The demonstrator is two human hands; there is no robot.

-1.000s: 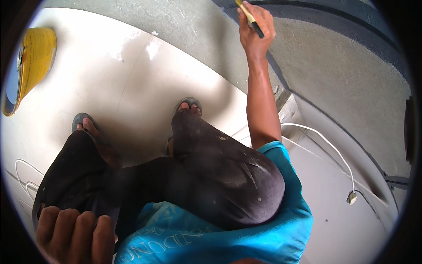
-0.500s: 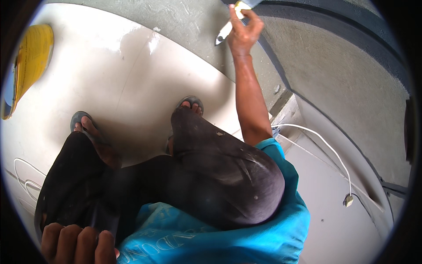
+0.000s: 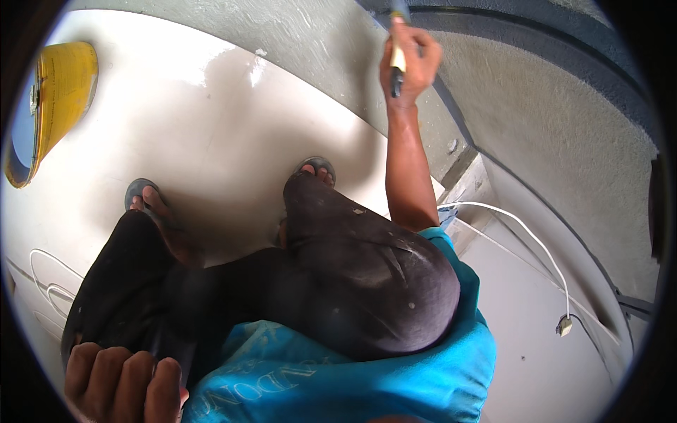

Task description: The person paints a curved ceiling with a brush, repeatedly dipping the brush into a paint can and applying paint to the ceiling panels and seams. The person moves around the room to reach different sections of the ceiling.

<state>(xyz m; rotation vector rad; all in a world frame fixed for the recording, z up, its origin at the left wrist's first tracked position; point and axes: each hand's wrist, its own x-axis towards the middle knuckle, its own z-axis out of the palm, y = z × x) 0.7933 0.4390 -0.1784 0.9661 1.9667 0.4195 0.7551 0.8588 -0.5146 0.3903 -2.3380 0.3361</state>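
Observation:
My right hand (image 3: 419,65) reaches out to the top of the view, its fingers closed round the handle of a paintbrush (image 3: 398,58). The handle is pale with a dark end toward my wrist, and the bluish bristle end points away from me, blurred. It is beside a dark blue-grey painted band (image 3: 486,15) that curves along the grey wall; whether the bristles touch it I cannot tell. At the lower left my left hand (image 3: 123,383) is curled by my dark trouser leg, knuckles up. Anything inside those fingers is hidden.
A yellow bucket (image 3: 76,74) with a pale bluish inside is at the far left on the white board (image 3: 211,134) under my sandalled feet. White cable (image 3: 518,220) hangs on the right, ending in a plug (image 3: 563,325). Another white cable (image 3: 48,255) loops at the left.
My right hand has shifted slightly right and nearer, turning the paintbrush from a slant to almost straight away from me. My left hand stays curled in place. The view has shifted slightly.

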